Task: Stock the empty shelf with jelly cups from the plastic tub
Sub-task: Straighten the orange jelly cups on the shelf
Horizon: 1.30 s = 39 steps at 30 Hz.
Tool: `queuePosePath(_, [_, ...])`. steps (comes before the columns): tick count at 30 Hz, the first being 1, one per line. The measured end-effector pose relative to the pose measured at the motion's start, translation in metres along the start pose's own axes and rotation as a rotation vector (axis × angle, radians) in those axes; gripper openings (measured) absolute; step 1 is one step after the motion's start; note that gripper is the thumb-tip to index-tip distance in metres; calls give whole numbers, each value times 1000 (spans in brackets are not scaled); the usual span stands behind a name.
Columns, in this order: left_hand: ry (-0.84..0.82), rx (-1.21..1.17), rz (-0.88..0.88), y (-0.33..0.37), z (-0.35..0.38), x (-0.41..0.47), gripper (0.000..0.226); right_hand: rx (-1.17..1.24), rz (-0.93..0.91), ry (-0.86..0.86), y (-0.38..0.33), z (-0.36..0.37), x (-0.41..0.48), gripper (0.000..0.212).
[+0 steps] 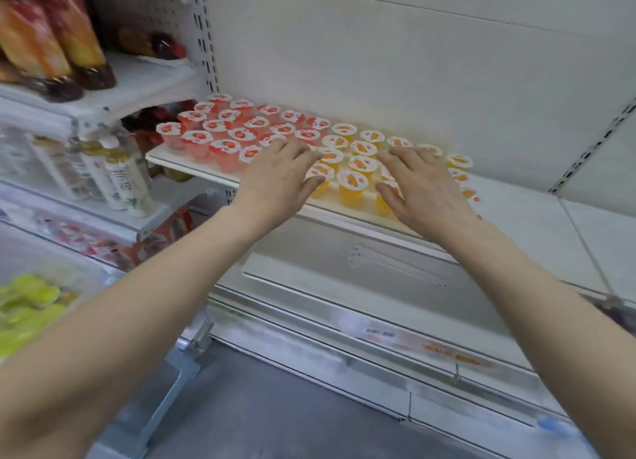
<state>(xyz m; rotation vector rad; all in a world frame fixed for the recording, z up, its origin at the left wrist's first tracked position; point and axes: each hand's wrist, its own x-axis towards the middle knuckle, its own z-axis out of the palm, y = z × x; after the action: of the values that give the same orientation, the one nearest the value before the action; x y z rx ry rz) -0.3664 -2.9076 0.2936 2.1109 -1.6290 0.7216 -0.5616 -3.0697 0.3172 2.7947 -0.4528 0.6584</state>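
Observation:
A white shelf [537,214] carries rows of small jelly cups. Red jelly cups [220,128] fill its left part and orange jelly cups [358,164] stand to their right. My left hand [275,179] lies flat over the cups where red meets orange, fingers straight and spread. My right hand [426,190] rests palm down on the orange cups at the right end of the rows, fingers straight. Neither hand grips a cup. At the lower left, a plastic tub [69,272] shows yellow-green jelly cups [24,307].
Juice bottles [51,35] stand on the upper left shelf and pale drink bottles [117,172] on the shelf below it. The white shelf's right half is bare. A lower shelf edge with price labels [447,350] runs beneath my arms.

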Motion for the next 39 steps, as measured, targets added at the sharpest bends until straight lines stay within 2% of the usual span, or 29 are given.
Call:
queuePosePath(9, [-107, 85, -131, -137, -55, -129, 51, 118, -174, -19, -177, 42, 47, 51])
queuePosePath(16, [-111, 126, -258, -216, -86, -236, 41, 264, -320, -33, -307, 81, 80, 51])
queuePosePath(20, [-140, 114, -432, -249, -91, -298, 42, 377, -380, -80, -366, 113, 88, 49])
queuePosePath(23, [-169, 98, -610, -263, -88, -342, 44, 468, -406, -175, -398, 140, 90, 48])
queuePosePath(25, [-189, 112, -709, -271, -81, -369, 37, 513, -436, -237, -416, 161, 93, 48])
queuePosePath(31, [-291, 114, -944, -296, -55, -428, 33, 571, -576, -419, -473, 223, 129, 41])
queuePosePath(36, [-339, 128, -1095, -308, -39, -455, 29, 354, -844, -751, -546, 286, 165, 41])
queuePosePath(39, [-364, 152, -1114, -309, -36, -459, 28, 122, -973, -856, -585, 309, 170, 34])
